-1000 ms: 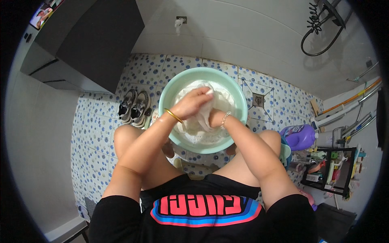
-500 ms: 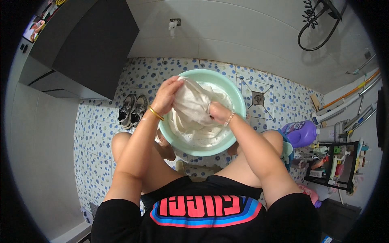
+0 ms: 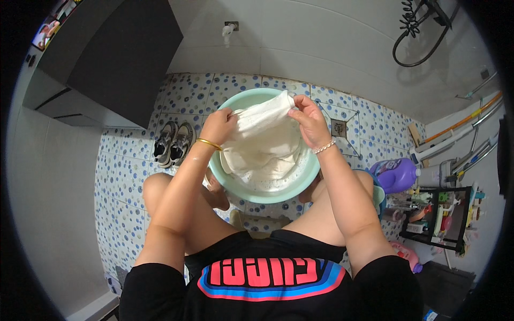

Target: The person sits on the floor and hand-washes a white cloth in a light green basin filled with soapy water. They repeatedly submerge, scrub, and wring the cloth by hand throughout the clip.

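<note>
A wet cream-white cloth garment (image 3: 262,139) is stretched between my hands over a pale green basin (image 3: 235,191). My left hand (image 3: 218,128), with a gold bangle at the wrist, is closed on the cloth's left side. At its upper right end, my right hand (image 3: 311,122) pinches the edge between thumb and fingers; a pale beaded bracelet circles that wrist. The lower part of the cloth hangs down into soapy water (image 3: 270,184), where foam shows along the near side. What kind of garment it is cannot be made out.
A pair of sneakers (image 3: 174,143) stands left of the basin, beside a dark cabinet (image 3: 123,59). To the right are a floor drain (image 3: 338,128), a purple detergent jug (image 3: 396,175) and a black rack of bottles (image 3: 436,219). Poles (image 3: 455,134) lean against the right wall.
My right hand has come up out of the basin to the upper right and now grips the cloth's edge. The cloth, bunched before, is spread wider; my left hand moved slightly down.
</note>
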Action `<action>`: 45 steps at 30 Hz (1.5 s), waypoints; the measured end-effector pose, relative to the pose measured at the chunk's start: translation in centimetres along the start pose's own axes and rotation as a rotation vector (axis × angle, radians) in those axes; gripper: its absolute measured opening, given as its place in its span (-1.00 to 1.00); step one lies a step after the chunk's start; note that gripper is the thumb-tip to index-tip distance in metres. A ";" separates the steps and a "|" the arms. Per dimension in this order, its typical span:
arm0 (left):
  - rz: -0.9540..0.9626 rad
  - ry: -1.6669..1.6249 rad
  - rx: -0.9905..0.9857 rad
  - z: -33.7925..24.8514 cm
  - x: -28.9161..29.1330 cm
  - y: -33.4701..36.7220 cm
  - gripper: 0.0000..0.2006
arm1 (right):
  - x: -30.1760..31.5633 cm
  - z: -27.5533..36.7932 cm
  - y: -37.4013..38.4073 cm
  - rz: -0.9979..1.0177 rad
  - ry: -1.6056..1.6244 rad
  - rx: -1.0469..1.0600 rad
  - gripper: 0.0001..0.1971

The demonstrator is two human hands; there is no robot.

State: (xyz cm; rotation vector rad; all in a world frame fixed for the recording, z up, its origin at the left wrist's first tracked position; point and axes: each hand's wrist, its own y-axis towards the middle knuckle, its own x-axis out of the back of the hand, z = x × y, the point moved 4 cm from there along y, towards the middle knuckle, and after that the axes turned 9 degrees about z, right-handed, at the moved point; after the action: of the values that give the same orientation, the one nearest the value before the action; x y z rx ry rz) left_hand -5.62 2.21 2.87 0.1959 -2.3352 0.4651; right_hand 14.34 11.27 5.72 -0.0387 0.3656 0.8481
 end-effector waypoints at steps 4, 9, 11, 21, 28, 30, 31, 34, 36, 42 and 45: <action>-0.146 -0.082 -0.475 -4.0 0.2 -1.9 -0.64 | -0.8 0.0 0.3 0.059 -0.433 0.158 -0.88; 0.198 -0.253 -0.391 -6.1 -2.2 -2.1 -0.62 | -2.3 -0.9 0.0 0.109 -0.357 0.077 -0.88; 0.175 -0.261 -0.335 -5.0 -2.8 -1.4 -0.67 | -2.2 0.0 -0.1 0.049 -0.216 -0.009 -0.88; 0.416 -1.157 -0.344 -4.9 -1.3 -1.5 -0.75 | -0.1 -1.3 0.4 0.100 -0.750 -0.033 -0.88; 0.412 -1.610 -0.407 -5.1 -0.5 -1.2 -0.74 | -2.7 -3.5 -0.4 0.187 -0.684 -0.130 -0.84; 0.193 -1.565 -0.410 -4.4 -0.2 -0.5 -0.76 | -3.2 -2.2 -0.5 0.174 -0.800 0.052 -0.87; 0.084 -1.538 -0.411 -3.9 -0.2 -0.1 -0.77 | -3.6 -1.6 -0.6 0.168 -0.857 0.144 -0.89; -0.005 -1.558 -0.339 -3.1 -0.5 0.7 -0.78 | -4.8 -0.6 -1.4 0.215 -0.812 0.308 -0.94; 0.054 -1.573 -0.327 -3.5 -0.9 0.6 -0.76 | -4.5 -2.0 -1.7 0.234 -0.644 0.119 -0.93; 0.201 -1.602 -0.314 -4.9 -1.5 -0.6 -0.75 | -2.5 -4.2 -1.1 0.135 -0.505 -0.159 -0.78; 0.211 -1.595 -0.327 -5.1 -1.6 -0.6 -0.74 | -2.8 -4.3 -1.2 0.332 -0.750 -0.016 -0.74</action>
State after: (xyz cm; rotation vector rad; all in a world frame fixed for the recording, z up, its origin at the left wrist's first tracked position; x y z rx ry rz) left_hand -1.02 3.61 5.33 0.1799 -3.9621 -0.1234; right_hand 12.23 7.67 2.47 0.3272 -0.3509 1.1241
